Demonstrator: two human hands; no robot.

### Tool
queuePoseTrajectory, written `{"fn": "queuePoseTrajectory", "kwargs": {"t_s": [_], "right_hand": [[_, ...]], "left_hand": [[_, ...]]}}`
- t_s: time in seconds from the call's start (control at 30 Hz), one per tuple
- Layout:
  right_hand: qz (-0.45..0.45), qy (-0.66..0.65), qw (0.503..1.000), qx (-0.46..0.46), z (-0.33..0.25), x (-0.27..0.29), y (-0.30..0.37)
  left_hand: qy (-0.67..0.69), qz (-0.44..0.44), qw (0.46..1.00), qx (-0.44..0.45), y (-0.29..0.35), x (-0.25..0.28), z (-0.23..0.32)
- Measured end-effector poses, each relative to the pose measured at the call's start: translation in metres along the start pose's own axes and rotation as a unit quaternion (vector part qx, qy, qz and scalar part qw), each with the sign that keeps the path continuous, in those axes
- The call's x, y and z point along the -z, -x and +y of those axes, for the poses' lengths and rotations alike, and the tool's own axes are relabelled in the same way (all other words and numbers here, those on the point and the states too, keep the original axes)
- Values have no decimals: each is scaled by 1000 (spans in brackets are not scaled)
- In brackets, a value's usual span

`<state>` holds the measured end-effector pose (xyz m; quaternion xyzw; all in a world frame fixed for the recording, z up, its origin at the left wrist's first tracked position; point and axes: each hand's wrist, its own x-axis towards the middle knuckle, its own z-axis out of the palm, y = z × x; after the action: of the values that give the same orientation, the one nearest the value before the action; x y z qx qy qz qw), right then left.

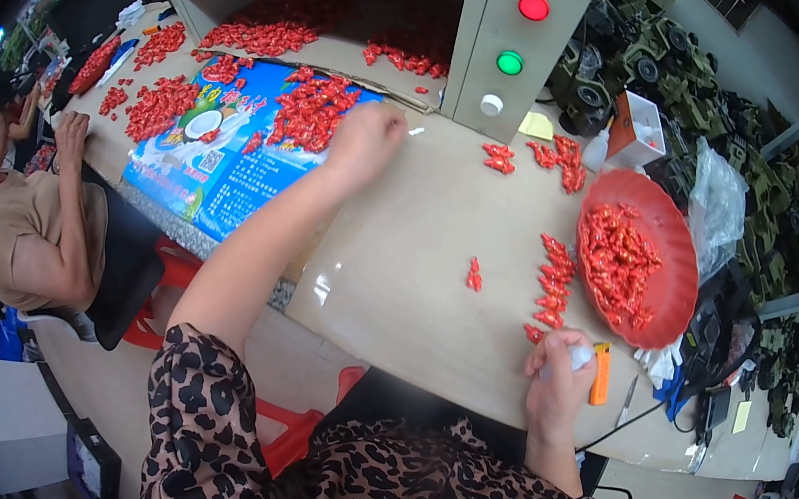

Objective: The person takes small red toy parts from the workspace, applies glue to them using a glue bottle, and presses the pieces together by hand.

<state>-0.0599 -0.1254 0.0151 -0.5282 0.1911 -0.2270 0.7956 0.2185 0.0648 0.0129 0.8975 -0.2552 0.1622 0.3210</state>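
Observation:
My left hand [368,145] is stretched out over the table beside a pile of small glossy red plastic figures [313,111] on a blue printed sheet [243,174]. Its fingers are curled closed, and whatever is in them is hidden. Close to the table's front edge, my right hand [555,382] is wrapped round a small translucent white bottle [580,357], mostly covered by the fingers. Just beyond that hand runs a row of red figures [553,280]. One figure [474,275] lies apart to its left. A red scalloped bowl [680,258] holds many more on the right.
A grey machine [491,20] with an open bay of red figures stands at the back. An orange cutter [599,375] lies beside my right hand. Green toy vehicles [648,65] are stacked at the right. A seated co-worker [38,226] is at the left.

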Motion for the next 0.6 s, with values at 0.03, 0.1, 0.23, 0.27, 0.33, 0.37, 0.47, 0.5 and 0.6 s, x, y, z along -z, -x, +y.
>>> {"fn": "queuePoseTrajectory", "kwargs": {"t_s": [0.03, 0.1, 0.23, 0.27, 0.33, 0.37, 0.47, 0.5, 0.6], "right_hand": [[-11, 10, 1000, -6, 0, 1, -1], [-20, 23, 999, -11, 0, 1, -2], [-18, 35, 999, -16, 1, 1, -2], [-12, 34, 999, -21, 1, 0, -3], [-5, 52, 998, -20, 1, -5, -2], [0, 67, 998, -18, 0, -7, -3], [-1, 72, 997, -26, -1, -5, -3], [-2, 70, 997, -25, -1, -5, -3], [-13, 70, 997, -13, -1, -5, -3]], "left_hand": [[4, 0, 1000, -1, -15, -1, -8], [30, 50, 998, -3, -41, -3, -21], [25, 73, 996, 43, -79, -16, -35], [18, 84, 995, 41, -87, -15, -41], [31, 59, 997, 46, -95, -14, -42], [31, 59, 997, 47, -96, -14, -41], [58, -26, 997, 36, -95, -12, -22], [57, -54, 996, 32, -92, -11, -17], [40, -96, 995, -1, -90, -14, -20]]}}
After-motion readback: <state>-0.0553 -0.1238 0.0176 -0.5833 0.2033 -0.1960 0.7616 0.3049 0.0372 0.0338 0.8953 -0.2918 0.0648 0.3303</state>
